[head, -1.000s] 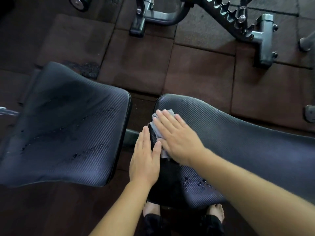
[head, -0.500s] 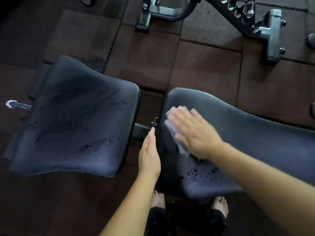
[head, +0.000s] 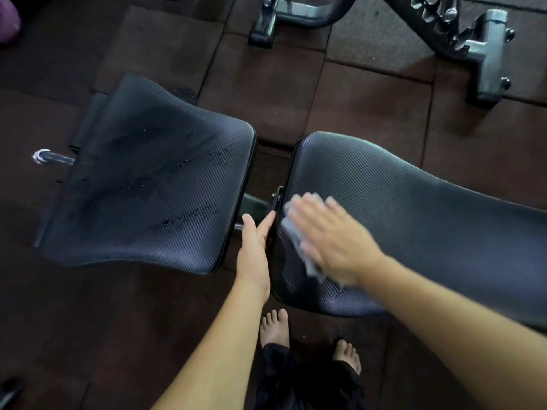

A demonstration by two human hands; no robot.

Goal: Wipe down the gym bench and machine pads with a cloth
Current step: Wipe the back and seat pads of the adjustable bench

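The step in hand is wiping the near end of the long black ribbed bench pad. The right hand lies flat on a crumpled pale grey cloth and presses it onto the pad close to the pad's left edge. The hand is blurred; its fingers look straight and slightly spread, not curled round the fabric, though the smear makes that hard to confirm. Cloth shows ahead of the fingertips and again under the heel of the palm.

The left hand holds nothing. Its fingers are straight and close together, laid along the pad's side edge in the gap between the two pads, and it is probably bracing the bench.

A few wet beads sit on the pad's near corner, just below the cloth. The separate black ribbed seat pad, to the left across the gap, carries streaks of droplets and dull damp patches, so it looks sprayed but not yet wiped dry.

By my judgement the task is at an early-to-middle stage. The next move calls for drawing the cloth toward the near corner to pick up the beads, then working in overlapping passes along the pad's length to the right. The palm should keep firm pressure so the cloth does not bunch or slip out. After that the seat pad needs its turn
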